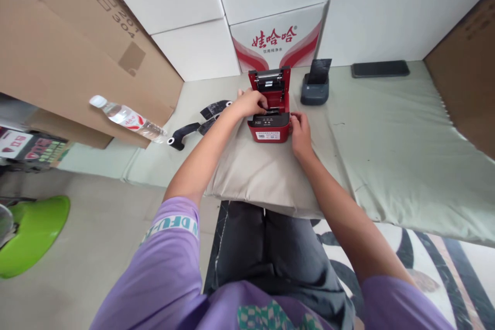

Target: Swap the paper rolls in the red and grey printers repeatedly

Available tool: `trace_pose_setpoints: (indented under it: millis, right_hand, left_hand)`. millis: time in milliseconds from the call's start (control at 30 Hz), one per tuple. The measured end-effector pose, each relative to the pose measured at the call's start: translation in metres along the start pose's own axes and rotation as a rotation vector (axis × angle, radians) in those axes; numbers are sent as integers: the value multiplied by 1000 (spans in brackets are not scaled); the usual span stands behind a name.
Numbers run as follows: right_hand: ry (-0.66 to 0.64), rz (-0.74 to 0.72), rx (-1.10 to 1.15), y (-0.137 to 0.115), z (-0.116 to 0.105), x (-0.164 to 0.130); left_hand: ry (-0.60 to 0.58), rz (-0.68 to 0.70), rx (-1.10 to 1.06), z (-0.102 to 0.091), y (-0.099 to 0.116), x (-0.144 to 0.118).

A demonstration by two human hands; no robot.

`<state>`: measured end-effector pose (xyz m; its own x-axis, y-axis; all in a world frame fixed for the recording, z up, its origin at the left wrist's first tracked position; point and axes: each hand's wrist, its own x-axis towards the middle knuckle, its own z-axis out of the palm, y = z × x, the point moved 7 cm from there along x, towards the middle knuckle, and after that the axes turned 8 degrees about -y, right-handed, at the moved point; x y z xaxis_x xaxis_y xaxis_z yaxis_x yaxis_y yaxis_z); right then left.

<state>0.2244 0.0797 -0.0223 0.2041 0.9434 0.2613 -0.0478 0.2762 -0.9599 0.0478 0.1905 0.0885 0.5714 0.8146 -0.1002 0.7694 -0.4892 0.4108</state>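
A small red label printer [269, 128] sits on a beige pillow [251, 175] with its lid tipped up and back. My left hand [250, 103] reaches over the printer's left side, fingers curled down into the open paper bay. My right hand [300, 131] rests against the printer's right front corner and steadies it. What lies inside the bay is hidden by my fingers.
A dark grey printer [315, 87] stands just behind right, a black phone [380, 68] farther right. Black paper strips [193, 126] and a water bottle [127, 117] lie to the left. Cardboard [69, 51] leans at left; white boxes [270, 36] line the back. A green object [31, 232] sits on the floor.
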Motion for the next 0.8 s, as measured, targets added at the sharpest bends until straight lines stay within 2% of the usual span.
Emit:
trace_pose_setpoints:
  millis: [133, 233, 367, 500, 633, 700, 800]
  right_hand:
    - [66, 50, 11, -2, -2, -2]
    - [69, 58, 17, -4, 0, -2]
    - [74, 57, 19, -6, 0, -2]
    - [82, 54, 24, -7, -2, -3]
    - [82, 64, 16, -8, -3, -3]
    - [82, 68, 12, -8, -2, -3]
    - [85, 69, 6, -10, -2, -4]
  left_hand:
    - [33, 59, -106, -7, 12, -13]
    - [-18, 143, -153, -4, 27, -35]
    - [-48, 199, -95, 1, 43, -54]
    - [-13, 158, -9, 1, 47, -53]
    - [121, 120, -43, -6, 45, -53]
    - [211, 142, -114, -12, 45, -60]
    - [269, 185, -219, -14, 45, -72]
